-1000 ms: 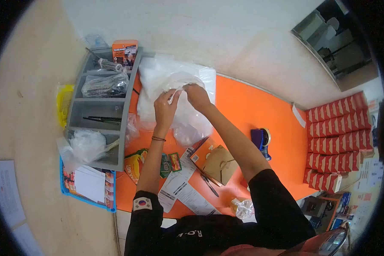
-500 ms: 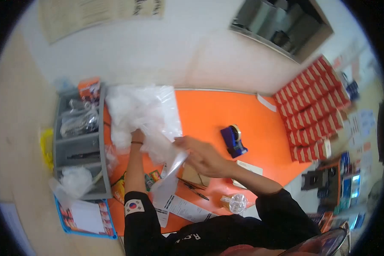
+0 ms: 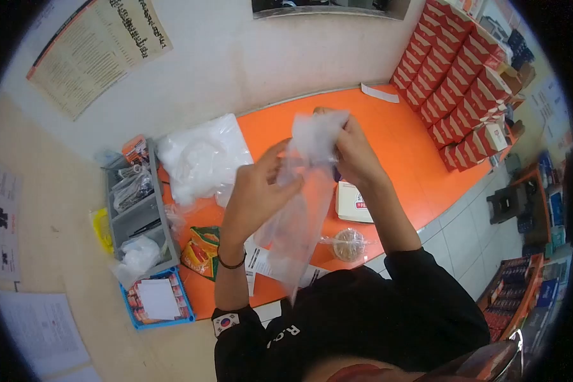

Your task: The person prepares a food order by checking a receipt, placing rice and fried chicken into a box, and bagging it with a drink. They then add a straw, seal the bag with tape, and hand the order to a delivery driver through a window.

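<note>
A clear plastic bag [image 3: 302,210] hangs between my two hands above the orange table, its lower end dangling in front of my shirt. My right hand [image 3: 358,153] is closed on the bunched upper end. On the other side, my left hand [image 3: 258,194] has its fingers curled against the bag's edge; they are partly blurred. Behind my left hand lies a stack of white plastic bags [image 3: 200,156]. Below the bag, printed papers [image 3: 261,264] rest on the table. Right of them sit a plastic-wrapped round container [image 3: 349,245] and a small white box [image 3: 352,205].
At the left stands a grey divided tray [image 3: 165,219] with wrapped items, beside a blue basket [image 3: 188,312] holding papers. Green and orange packets [image 3: 202,251] lie near the table's left end. Red and white boxes [image 3: 449,83] are stacked high at the far right of the orange table [image 3: 420,184].
Both hands have lifted the plastic bag away from the stack, up and to the right. My left hand has left the stack. The head view has turned, and my right hand now hides the tape dispenser.
</note>
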Demonstrator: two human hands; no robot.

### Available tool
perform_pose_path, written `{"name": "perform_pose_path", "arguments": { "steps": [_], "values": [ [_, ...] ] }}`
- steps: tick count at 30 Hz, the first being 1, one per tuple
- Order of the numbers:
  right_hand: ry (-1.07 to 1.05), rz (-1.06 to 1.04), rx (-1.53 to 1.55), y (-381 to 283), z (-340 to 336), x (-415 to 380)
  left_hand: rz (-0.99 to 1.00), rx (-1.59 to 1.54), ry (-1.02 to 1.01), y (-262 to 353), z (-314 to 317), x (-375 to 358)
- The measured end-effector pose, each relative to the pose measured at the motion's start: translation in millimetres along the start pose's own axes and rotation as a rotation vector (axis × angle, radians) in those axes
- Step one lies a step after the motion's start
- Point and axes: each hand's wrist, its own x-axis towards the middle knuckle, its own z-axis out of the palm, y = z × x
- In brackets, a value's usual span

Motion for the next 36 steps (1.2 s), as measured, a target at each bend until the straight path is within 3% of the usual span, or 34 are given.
{"name": "perform_pose_path", "arguments": {
  "steps": [1,2,5,7,8,11,12,15,17,18,19,21,23,24,26,29,30,32,34,35,36],
  "values": [
    [0.06,-0.009,-0.09,-2.0,-5.4,-3.9,-0.181,-0.073,0.075,1.8,9.5,1.7],
    [0.063,-0.01,-0.072,-5.7,-7.5,-12.0,0.071,-0.068,0.243,1.6,20.4,4.1],
    [0.101,-0.082,0.048,-18.1,-14.2,-38.3,-0.027,-0.227,0.204,16.2,45.1,-0.5],
    [-0.07,-0.13,-0.23,-16.6,-20.6,-61.5,-0.005,-0.235,0.135,12.5,47.9,0.0],
    [-0.062,-0.121,-0.211,-15.3,-31.7,-67.2,0.022,-0.257,0.069,10.0,46.9,-2.7],
    [-0.138,-0.019,-0.1,-25.4,-78.8,-69.5,0.08,-0.077,-0.053,24.3,40.6,-6.2],
    [-0.207,-0.017,-0.176,-37.7,-88.9,-73.4,-0.17,-0.138,-0.053,36.2,38.1,-10.8],
    [-0.255,-0.068,-0.401,-45.1,-112.3,-69.4,-0.181,-0.169,-0.121,47.4,41.9,-10.5],
    [0.328,-0.604,-0.997,-33.0,-113.1,-63.8,-0.289,-0.18,-0.205,47.0,52.7,-7.1],
    [0.542,-0.843,-1.105,-30.1,-107.8,-65.1,-0.393,-0.193,-0.285,44.7,58.2,-5.5],
    [0.549,-0.845,-1.102,-26.8,-107.5,-75.5,-0.391,-0.186,-0.288,39.9,66.9,-4.0],
    [0.477,-0.627,-0.996,-13.3,-101.6,-105.8,-0.458,0.064,-0.121,23.0,96.4,-0.3],
    [0.077,-0.083,-0.532,5.7,-90.2,-137.6,-0.294,-0.285,0.035,5.4,134.6,-9.4],
    [0.091,-0.077,-0.524,23.3,-93.3,-141.5,-0.3,-0.281,0.019,5.8,150.1,-12.8],
    [-0.017,0.058,-0.258,56.2,-100.3,-149.5,-0.109,-0.044,-0.077,5.4,174.1,-20.4],
    [-0.134,0.148,-0.174,59.3,-137.3,-166.4,-0.095,0.098,-0.277,-15.4,168.0,-29.7],
    [0.044,0.092,-0.289,55.8,-153.2,-173.9,-0.216,-0.015,-0.19,-7.3,152.8,-33.0],
    [0.28,-0.058,-0.548,57.0,-211.9,-189.4,-0.225,-0.021,0.134,-29.0,113.8,-46.0],
    [0.564,-0.088,-1.005,35.7,-243.0,-197.1,-0.27,0.215,0.459,-26.6,91.8,-49.5],
    [0.566,-0.086,-0.999,35.9,-238.5,-193.8,-0.27,0.22,0.456,-34.8,94.6,-48.1],
    [0.604,-0.186,-0.767,36.7,-227.0,-187.0,-0.186,0.083,0.469,-47.8,102.0,-45.2]
  ]
}}
